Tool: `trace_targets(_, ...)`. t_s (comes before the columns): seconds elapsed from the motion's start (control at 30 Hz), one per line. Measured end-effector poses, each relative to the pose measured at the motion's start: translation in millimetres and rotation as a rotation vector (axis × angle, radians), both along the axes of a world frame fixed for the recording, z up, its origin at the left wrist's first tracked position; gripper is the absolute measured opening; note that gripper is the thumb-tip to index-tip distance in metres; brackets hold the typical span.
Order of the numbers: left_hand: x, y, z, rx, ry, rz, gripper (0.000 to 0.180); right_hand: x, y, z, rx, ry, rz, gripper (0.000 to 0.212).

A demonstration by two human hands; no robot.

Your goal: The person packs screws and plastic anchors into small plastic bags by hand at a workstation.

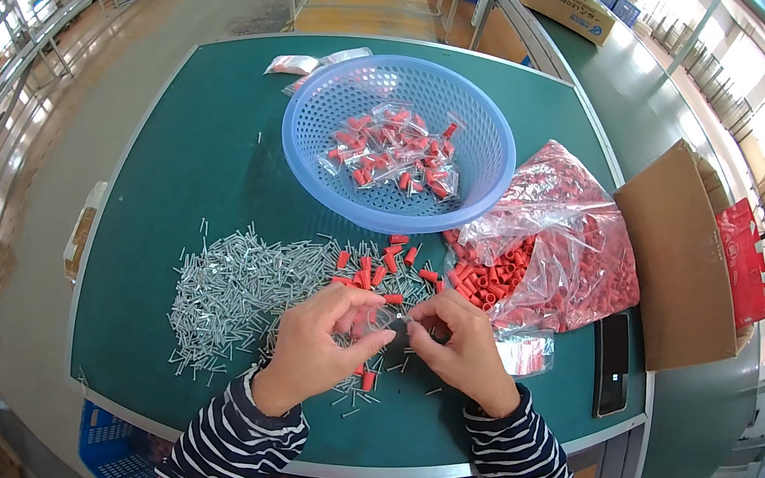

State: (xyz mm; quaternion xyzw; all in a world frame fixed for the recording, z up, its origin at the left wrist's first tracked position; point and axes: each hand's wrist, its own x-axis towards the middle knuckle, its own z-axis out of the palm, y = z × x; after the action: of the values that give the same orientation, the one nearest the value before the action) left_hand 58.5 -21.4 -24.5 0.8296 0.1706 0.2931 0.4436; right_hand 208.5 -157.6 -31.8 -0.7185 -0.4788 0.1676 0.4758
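In front of me, my left hand (309, 345) pinches a small clear plastic bag (374, 321) between thumb and fingers. Something dark covers or lies against the tip of that thumb. My right hand (469, 353) is closed at the bag's right side, its fingertips close to the left thumb; what lies inside its pinch is partly hidden. Beyond and under the hands are loose red plastic caps (378, 276). A wide pile of silver screws (240, 302) spreads over the green tabletop to the left.
A blue perforated basket (302, 180) holds several filled small bags (396, 147). On its right lies a large clear bag of red caps (591, 231). Nearby are flat empty bags (526, 352), a phone (613, 368) and a cardboard box (679, 273). White packets (292, 64) lie far left.
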Motion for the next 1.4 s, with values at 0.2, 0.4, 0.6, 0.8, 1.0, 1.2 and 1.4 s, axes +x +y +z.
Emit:
trace_targets(0.2,0,-1,-2,0.038,0.043,0.002,0.036,3,-2,-1,-0.047,0.380,0.018,0.008)
trace_targets(0.4,2,-8,-8,-0.046,-0.010,-0.040,0.038,-1,-1,1,0.112,0.700,0.072,0.009)
trace_targets(0.6,1,-12,-14,-0.189,0.012,-0.094,0.035,-8,-1,-2,0.208,0.640,0.146,0.010)
trace_targets(0.8,2,-12,-20,-0.294,-0.038,-0.134,0.036,-8,-1,3,0.194,0.448,0.177,0.016)
trace_targets(1.0,1,0,-16,-0.301,-0.055,-0.104,0.034,3,-1,6,0.226,0.513,-0.070,0.014)
trace_targets(1.2,-4,17,-1,-0.507,-0.228,0.058,0.030,-6,0,15,-0.022,0.011,0.133,0.017)
trace_targets(1.4,-3,18,-6,-0.316,-0.201,0.086,0.031,-29,10,-1,-0.014,-0.199,0.316,0.024)
